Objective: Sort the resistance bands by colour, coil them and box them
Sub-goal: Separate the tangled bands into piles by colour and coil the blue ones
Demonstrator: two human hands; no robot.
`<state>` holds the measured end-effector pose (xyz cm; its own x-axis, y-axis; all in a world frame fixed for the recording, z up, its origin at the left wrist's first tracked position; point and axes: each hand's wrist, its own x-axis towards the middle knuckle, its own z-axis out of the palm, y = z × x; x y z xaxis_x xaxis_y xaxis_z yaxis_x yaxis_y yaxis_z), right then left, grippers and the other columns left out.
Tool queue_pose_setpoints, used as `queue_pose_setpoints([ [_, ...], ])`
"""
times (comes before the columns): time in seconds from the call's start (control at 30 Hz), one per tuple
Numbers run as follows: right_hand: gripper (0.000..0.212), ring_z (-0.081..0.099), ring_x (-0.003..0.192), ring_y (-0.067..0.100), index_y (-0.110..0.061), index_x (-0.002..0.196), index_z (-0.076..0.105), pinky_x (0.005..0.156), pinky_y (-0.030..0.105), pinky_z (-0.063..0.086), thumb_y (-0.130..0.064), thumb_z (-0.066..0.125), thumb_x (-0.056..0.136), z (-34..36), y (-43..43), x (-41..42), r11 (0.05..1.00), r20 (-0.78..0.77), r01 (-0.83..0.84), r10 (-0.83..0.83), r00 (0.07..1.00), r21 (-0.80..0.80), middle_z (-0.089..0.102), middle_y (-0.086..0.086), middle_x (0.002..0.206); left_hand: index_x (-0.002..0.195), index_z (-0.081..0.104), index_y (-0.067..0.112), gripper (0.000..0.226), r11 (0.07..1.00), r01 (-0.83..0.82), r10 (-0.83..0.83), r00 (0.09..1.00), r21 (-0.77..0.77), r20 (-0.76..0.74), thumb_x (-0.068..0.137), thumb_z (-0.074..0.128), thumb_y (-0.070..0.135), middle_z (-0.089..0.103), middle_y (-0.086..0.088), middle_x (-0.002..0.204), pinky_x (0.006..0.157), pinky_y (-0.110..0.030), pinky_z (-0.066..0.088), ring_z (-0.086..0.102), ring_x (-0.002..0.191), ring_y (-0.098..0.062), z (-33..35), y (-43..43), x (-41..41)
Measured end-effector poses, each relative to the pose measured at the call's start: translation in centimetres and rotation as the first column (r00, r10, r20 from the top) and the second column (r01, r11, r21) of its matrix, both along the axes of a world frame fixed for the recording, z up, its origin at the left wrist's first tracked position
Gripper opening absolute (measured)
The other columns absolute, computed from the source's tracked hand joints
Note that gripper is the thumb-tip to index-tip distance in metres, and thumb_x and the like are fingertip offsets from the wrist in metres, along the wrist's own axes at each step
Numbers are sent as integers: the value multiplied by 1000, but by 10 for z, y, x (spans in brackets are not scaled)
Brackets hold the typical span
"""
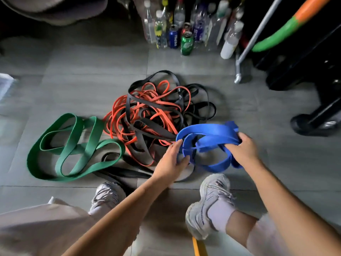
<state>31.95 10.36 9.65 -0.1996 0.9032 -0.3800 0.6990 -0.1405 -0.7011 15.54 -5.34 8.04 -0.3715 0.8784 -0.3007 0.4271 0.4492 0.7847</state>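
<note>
Left hand [173, 159] and right hand [243, 146] each grasp the looped blue resistance band [208, 133], held over the tiled floor [92, 71]. Just beside it, a tangle of orange and black bands [147, 117]; further left, 1 green band [73, 145] lies looped.

Head view, looking steeply down, floor [73, 71] near

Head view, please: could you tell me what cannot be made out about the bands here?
- Orange and black bands: tangled and overlapping, so their number is unclear.
- Blue band: the left hand and right hand grip it, hiding parts; one or several, unclear.
- Yellow object: cut off by the bottom edge.
- Bottles: labels blurred, unreadable.
</note>
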Motion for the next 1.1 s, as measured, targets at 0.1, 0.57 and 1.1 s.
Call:
queue_pose_setpoints([
  [0.1, 27, 54, 71, 28, -9, 81, 58, 67, 37, 46, -28, 65, 62, 3, 35, 31, 996, 81, 88, -89, 993, 17, 60, 8, 76, 148, 23, 14, 68, 995, 92, -92, 996, 31, -20, 90, 58, 18, 24, -2, 154, 111, -22, 24, 24, 141, -13, 8, 29, 11],
  [0.57, 65, 44, 121, 39, -14, 127, 47, 96, 43, 40, -35, 73, 72, -59, 127, 49, 988, 597, 118, -38, 801, -96, 46, 19, 134, 150, 10, 18, 76, 901, -78, 43, 995, -428, -90, 89, 54, 26, 18, -8, 155, 109, -39, 33, 28, 139, -25, -46, 33, -35],
  [1.1, 98, 49, 125, 32, -2, 134, 45, 103, 38, 41, -57, 78, 60, -190, 33, -157, 821, 187, 299, -236, 954, -487, 51, 19, 135, 149, 17, 25, 71, 915, 46, -124, 977, -401, -172, 89, 55, 24, 25, -4, 152, 108, -36, 33, 28, 138, -23, -119, 85, -115],
])
